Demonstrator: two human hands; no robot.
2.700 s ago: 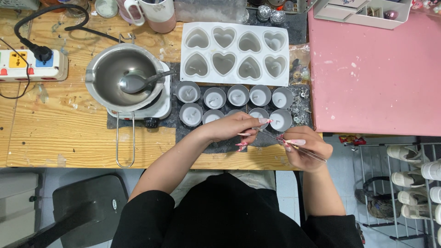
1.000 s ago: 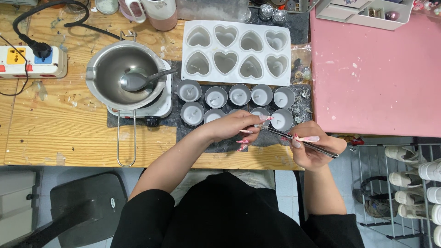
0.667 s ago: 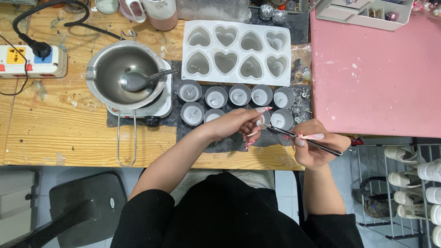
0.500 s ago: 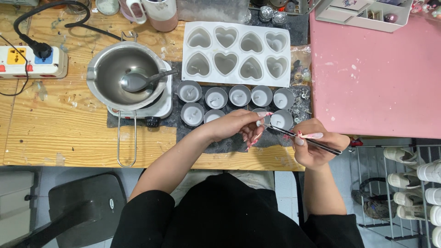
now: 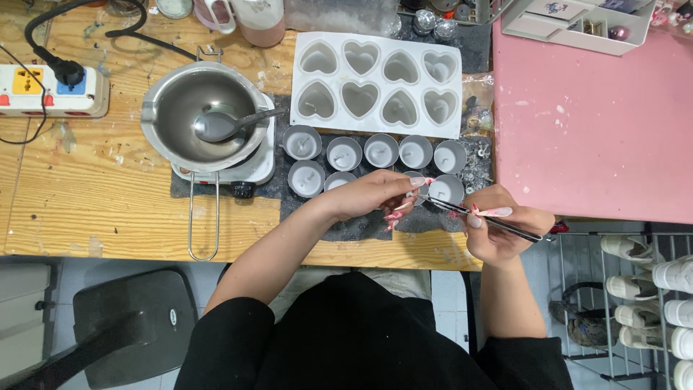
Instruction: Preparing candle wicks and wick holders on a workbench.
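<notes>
Fingers of the right hand pinch a thin dark pair of tweezers, its tip pointing left toward the left hand. The left hand's fingers, with long pink nails, are curled together over a small round metal cup in the front row; whether they grip it or only touch it cannot be told. That cup is mostly hidden beneath them, and what the tweezers' tip holds is too small to make out. Around it stand more small cups of pale wax with short wicks, in two rows on a dark mat on the wooden table. Behind them lies a white heart-shaped mould. At left, a steel pot with a spoon sits on a small hotplate.
</notes>
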